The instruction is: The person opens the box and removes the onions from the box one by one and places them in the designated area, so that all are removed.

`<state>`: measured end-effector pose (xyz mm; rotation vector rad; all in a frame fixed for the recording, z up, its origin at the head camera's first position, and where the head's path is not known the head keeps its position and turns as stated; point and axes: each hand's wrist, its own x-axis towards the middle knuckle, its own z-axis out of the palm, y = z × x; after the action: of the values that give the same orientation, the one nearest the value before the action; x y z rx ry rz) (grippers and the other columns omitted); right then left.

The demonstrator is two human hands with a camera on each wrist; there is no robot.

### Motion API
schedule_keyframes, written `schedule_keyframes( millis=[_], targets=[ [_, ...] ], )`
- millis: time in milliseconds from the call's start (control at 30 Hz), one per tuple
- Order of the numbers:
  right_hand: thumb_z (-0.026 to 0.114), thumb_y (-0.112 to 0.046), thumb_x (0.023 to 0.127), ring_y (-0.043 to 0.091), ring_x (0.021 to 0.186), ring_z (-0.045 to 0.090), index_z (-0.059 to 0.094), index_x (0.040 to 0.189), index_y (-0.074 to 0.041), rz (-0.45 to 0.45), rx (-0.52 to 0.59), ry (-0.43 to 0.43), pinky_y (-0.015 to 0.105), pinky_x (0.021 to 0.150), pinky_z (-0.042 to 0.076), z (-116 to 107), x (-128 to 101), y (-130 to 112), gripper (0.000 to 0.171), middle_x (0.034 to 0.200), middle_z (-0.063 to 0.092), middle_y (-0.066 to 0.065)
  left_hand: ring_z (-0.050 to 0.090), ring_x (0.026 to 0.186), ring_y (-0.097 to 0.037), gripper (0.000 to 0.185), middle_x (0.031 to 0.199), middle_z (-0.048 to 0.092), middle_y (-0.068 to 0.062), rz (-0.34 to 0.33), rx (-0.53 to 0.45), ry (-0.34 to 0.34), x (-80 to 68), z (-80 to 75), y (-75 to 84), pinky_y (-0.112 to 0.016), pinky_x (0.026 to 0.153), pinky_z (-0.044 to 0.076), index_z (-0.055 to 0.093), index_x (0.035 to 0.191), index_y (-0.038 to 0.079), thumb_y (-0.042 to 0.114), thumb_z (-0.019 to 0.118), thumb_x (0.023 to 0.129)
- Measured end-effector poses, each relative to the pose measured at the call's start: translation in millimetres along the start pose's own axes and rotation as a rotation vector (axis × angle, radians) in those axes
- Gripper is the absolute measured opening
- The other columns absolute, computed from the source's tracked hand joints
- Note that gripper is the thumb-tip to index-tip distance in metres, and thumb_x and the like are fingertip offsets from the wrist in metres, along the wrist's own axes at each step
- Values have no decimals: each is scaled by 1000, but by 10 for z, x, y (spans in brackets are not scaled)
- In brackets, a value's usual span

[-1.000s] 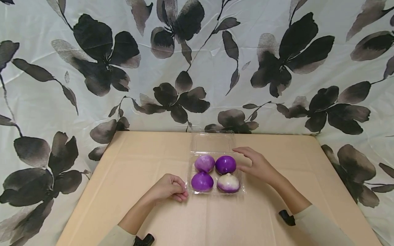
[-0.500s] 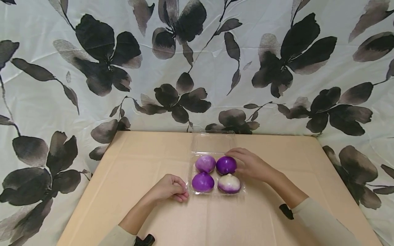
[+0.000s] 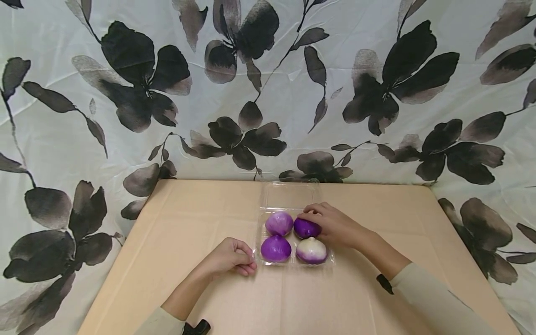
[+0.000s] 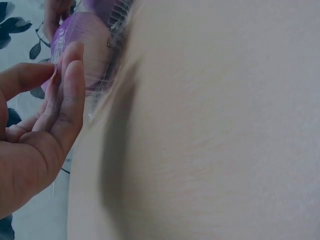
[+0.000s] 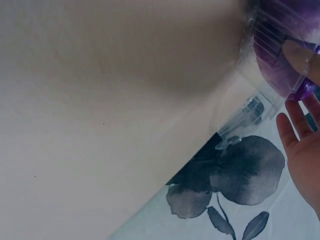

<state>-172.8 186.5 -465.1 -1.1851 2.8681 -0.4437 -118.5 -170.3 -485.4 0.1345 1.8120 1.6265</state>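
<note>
A clear plastic clamshell (image 3: pixel 257 242) lies on the tan table (image 3: pixel 188 223) with its lid (image 3: pixel 289 194) folded back. It holds several purple onions. My right hand (image 3: pixel 335 226) reaches in from the right and grips the dark purple onion (image 3: pixel 304 230) at the back right. A pale purple onion (image 3: pixel 279 223) sits at the back left, a purple one (image 3: pixel 275 248) at the front left, a white-topped one (image 3: pixel 311 250) at the front right. My left hand (image 3: pixel 232 257) rests at the clamshell's front left corner. In the left wrist view its fingers (image 4: pixel 67 100) lie nearly straight against the plastic wall (image 4: pixel 114 60).
A white cloth with dark flowers (image 3: pixel 268 93) hangs behind the table and drapes down both sides. The table's far edge runs just behind the open lid. Bare tabletop (image 3: pixel 377 200) lies on both sides of the clamshell.
My right hand has moved left from beside the clamshell onto the back right onion and curled round it. The left hand has stayed in place.
</note>
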Motion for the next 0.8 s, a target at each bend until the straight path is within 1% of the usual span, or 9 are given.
schedule_keyframes(
  millis=[233, 433, 667, 800],
  targets=[
    [89, -15, 80, 29, 126, 53, 61, 143, -20, -12, -15, -10, 48, 108, 53, 37, 49, 83, 69, 137, 58, 7, 77, 75, -22, 15, 84, 77, -18, 7, -2, 12, 49, 19, -2, -35, 71, 68, 62, 100, -17, -4, 64, 92],
    [89, -16, 80, 29, 125, 52, 60, 144, -21, -24, -44, -6, 48, 107, 53, 79, 71, 149, 71, 137, 59, 5, 77, 75, -23, 15, 85, 77, -18, 10, 0, 13, 71, 32, 8, -35, 70, 68, 62, 101, -17, -4, 64, 92],
    [90, -14, 78, 29, 125, 53, 61, 143, -22, -36, -41, 8, 47, 107, 53, 80, 70, 157, 71, 137, 59, 5, 77, 75, -23, 15, 85, 77, -18, 10, -3, 12, 77, 29, 11, -34, 71, 68, 62, 101, -16, -4, 64, 92],
    [90, -13, 78, 28, 125, 52, 62, 142, -22, -17, -18, 5, 47, 106, 54, 64, 71, 151, 71, 136, 59, 5, 77, 75, -23, 15, 85, 77, -18, 12, -3, 7, 78, 28, 10, -34, 70, 68, 62, 101, -16, -4, 64, 92]
  ],
)
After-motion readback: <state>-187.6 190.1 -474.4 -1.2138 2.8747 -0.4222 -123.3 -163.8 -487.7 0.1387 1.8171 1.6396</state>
